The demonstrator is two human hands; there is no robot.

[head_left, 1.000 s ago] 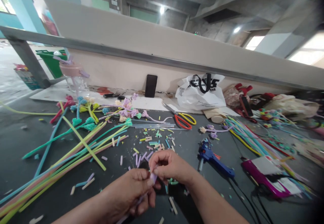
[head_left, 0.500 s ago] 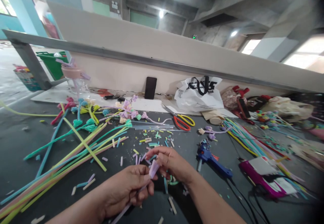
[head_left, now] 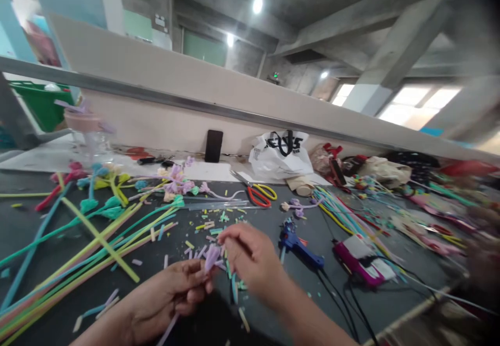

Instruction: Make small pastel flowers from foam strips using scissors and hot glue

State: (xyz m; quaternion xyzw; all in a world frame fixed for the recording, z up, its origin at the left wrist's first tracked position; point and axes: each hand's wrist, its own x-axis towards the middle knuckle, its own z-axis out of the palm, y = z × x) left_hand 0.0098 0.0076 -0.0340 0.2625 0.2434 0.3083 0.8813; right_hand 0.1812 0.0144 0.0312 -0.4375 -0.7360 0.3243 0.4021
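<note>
My left hand is closed around a lilac pipe-cleaner flower. Its fuzzy head sticks up past the thumb, and the thin lilac stem runs down below the palm. Just right of the flower head is my right hand, its fingers bent and drawn together at the tips. What those fingertips hold, if anything, is hidden. Short lilac cut pieces lie on the dark table behind the flower. Small green and yellow snippets are scattered beyond them.
Long coloured pipe cleaners and finished flowers spread over the left. Behind are scissors, a phone and a white bag. On the right lie a blue glue gun, a magenta device and trailing cables.
The view has swung to the right. My right fingers have come away from the flower head to its right side, while my left hand keeps hold of it.
</note>
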